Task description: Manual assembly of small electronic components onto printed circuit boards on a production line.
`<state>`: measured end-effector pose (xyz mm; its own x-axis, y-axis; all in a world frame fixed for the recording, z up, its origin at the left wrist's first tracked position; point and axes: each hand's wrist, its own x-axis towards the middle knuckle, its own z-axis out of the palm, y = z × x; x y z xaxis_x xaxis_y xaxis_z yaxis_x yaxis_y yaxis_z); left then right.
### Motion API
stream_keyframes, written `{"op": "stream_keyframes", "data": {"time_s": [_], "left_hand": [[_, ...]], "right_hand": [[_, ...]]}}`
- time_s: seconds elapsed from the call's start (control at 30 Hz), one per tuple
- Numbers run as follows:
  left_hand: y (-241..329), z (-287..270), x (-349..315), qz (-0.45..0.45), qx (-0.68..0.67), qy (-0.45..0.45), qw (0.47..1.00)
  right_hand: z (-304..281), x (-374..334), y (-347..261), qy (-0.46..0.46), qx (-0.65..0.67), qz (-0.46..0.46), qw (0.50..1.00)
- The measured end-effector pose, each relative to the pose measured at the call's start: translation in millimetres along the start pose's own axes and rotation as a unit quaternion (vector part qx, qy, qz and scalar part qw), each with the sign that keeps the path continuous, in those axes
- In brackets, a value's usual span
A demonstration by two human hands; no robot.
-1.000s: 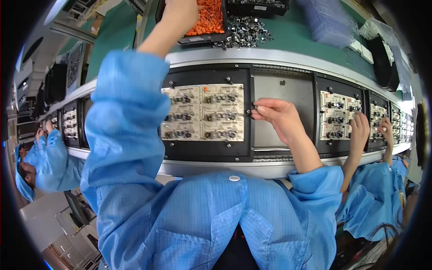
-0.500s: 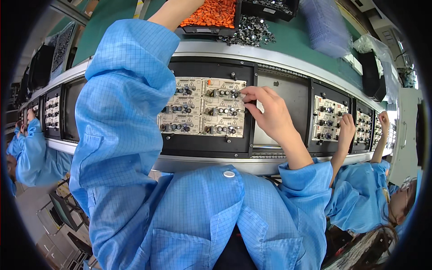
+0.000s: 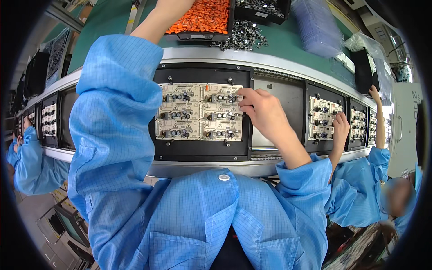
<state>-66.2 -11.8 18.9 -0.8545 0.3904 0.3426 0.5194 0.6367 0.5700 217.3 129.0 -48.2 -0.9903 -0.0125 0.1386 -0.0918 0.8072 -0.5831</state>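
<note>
My left hand reaches up to the left side of a black bin of small orange parts. Its fingers run out past the top of the picture, so their grip is hidden. My right hand is at the upper right edge of a pale circuit board panel. Its fingers are bent together beside a row of round capacitors; whatever lies between the fingertips is too small to make out. One orange part stands on the panel near its upper edge. The panel sits in a black frame.
Loose shiny metal parts lie beside the orange bin, with another black bin behind them. Clear plastic trays are stacked farther right. Along the metal-edged line, more framed boards stand to the right, where a co-worker's hand works.
My view has shifted slightly, with the bench lower and more to the left. My right fingers have curled closer together at the panel's edge. A far-right co-worker's hand has risen to a black bin.
</note>
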Motion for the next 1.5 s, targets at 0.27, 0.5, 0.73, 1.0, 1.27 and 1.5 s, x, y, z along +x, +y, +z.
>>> {"op": "stream_keyframes", "data": {"time_s": [0.27,0.5,0.73,1.0,1.27,1.5], "left_hand": [[-0.5,-21.7,-25.0,0.004,0.015,-0.078,0.997],[15.6,-16.8,-131.4,0.01,-0.088,-0.261,0.961],[23.6,-14.5,-204.6,-0.025,-0.099,-0.293,0.951],[22.3,-5.5,-217.0,0.043,-0.041,-0.274,0.96],[18.8,1.5,-223.1,0.067,-0.021,-0.257,0.964],[20.5,-3.4,-206.6,0.012,-0.014,-0.289,0.957]], "right_hand": [[-26.9,94.6,100.0,0.225,-0.09,0.032,0.97],[-18.6,103.5,118.7,0.197,-0.022,0.102,0.975],[-34.7,78.8,77.5,0.219,0.155,0.119,0.956],[-48.3,8.7,20.9,0.195,0.34,0.099,0.914],[-44.6,-28.9,13.2,0.212,0.375,0.111,0.896],[-18.7,-55.9,10.7,0.079,0.227,0.041,0.97]]}}
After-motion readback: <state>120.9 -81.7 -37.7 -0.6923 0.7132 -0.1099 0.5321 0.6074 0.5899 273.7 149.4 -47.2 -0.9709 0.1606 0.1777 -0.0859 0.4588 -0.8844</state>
